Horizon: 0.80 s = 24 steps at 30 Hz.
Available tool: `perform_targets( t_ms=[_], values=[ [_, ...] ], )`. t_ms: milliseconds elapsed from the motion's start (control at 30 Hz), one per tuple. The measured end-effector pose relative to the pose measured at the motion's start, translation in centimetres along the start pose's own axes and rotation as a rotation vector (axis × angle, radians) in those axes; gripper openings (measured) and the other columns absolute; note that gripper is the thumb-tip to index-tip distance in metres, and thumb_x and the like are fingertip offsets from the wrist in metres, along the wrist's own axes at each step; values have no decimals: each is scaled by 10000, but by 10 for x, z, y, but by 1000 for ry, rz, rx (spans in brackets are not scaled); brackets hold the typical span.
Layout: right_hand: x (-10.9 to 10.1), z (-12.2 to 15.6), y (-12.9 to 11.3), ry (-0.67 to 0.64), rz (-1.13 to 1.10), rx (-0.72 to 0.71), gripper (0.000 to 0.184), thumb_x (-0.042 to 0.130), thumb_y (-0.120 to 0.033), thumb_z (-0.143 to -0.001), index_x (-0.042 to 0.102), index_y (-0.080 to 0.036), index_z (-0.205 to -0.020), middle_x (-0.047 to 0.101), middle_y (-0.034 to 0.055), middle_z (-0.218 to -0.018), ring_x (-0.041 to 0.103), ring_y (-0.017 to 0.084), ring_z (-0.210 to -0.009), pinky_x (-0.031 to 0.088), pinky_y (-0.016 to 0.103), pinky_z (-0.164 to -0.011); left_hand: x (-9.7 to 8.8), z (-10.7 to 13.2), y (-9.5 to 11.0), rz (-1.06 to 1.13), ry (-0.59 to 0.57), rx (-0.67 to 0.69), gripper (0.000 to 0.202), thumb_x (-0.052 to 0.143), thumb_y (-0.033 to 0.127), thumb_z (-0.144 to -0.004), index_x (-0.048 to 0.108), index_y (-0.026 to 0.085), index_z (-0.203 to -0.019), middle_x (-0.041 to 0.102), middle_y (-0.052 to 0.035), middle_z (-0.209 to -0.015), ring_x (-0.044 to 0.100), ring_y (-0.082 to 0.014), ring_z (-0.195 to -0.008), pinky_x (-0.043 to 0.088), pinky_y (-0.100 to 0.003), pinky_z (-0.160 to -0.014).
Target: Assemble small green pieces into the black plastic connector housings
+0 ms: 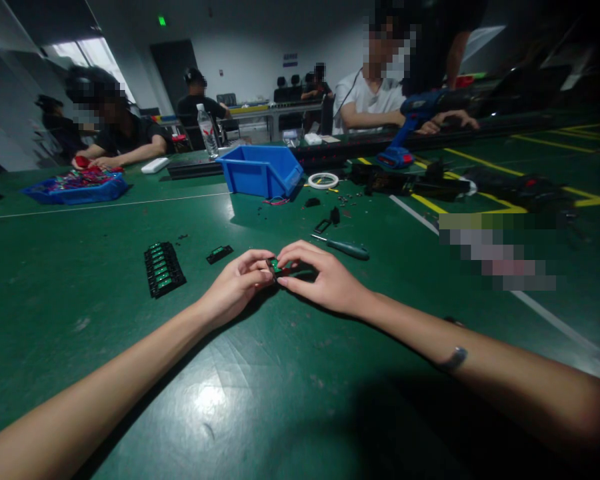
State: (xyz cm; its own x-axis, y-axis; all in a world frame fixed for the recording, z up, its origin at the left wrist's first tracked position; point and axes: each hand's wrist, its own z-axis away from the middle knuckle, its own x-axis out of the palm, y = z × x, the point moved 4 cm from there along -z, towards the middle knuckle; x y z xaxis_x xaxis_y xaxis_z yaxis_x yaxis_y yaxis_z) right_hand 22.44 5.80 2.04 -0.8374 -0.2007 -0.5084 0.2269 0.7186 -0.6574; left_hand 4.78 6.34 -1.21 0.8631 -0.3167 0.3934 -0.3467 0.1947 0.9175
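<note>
Between my two hands is a small black housing with a green circuit board (pixel 276 266) in it. My left hand (pixel 240 280) pinches its left side, thumb in front and fingers behind. From the right, the fingertips and thumb of my right hand (pixel 320 277) close on its other edge. Left of my hands lies a single black housing with a green board (pixel 219 254). Farther left, a row of several similar housings (pixel 164 269) lies side by side. Behind my right hand is a screwdriver (pixel 347 249) with a green handle.
Beyond my hands stands a blue bin (pixel 263 170), with a white ring (pixel 323 181) and small loose parts beside it. A blue tray of wires (pixel 75 188) is at the left. A cordless drill (pixel 405 130) and a water bottle (pixel 207 132) stand farther back, near people seated opposite.
</note>
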Motion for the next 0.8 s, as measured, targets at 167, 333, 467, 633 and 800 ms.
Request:
perform_targets(
  t_ms=[167,333,467,633,800],
  values=[
    [1,0,1,-13,20,4,149,693,-203,-903,674,-236,-1047,665,65,-1096,651,207,-1035,557,374,-924,1,1,1,19,-8,-9,323,787,107,-767,697,168,-1071,710,-38,-957,672,-142,-911,501,-255,-869],
    [2,1,1,-35,43,-18,149,681,-194,-914,679,-226,-1059,661,66,-1092,648,199,-1021,543,363,-926,1,0,0,33,-2,16,291,790,119,-780,701,161,-1053,698,-27,-930,675,-133,-915,501,-246,-901],
    [3,1,0,-54,40,-29,152,668,-188,-927,685,-220,-1076,657,71,-1096,640,191,-1014,543,351,-910,0,0,-2,23,-9,35,262,774,128,-802,693,159,-1049,704,-30,-941,684,-140,-933,507,-253,-910],
    [5,2,1,-63,24,-24,154,662,-194,-931,676,-209,-1084,656,65,-1078,639,179,-966,551,326,-853,-1,-1,-3,1,-14,48,246,761,129,-814,678,146,-1046,726,-50,-967,703,-147,-931,511,-238,-883],
    [5,1,4,-46,37,19,361,714,-211,-895,621,-212,-1244,667,64,-1109,648,191,-997,544,355,-908,4,0,-1,12,-46,46,232,745,128,-822,656,142,-1035,729,-56,-937,734,-190,-945,525,-289,-925]
  ],
)
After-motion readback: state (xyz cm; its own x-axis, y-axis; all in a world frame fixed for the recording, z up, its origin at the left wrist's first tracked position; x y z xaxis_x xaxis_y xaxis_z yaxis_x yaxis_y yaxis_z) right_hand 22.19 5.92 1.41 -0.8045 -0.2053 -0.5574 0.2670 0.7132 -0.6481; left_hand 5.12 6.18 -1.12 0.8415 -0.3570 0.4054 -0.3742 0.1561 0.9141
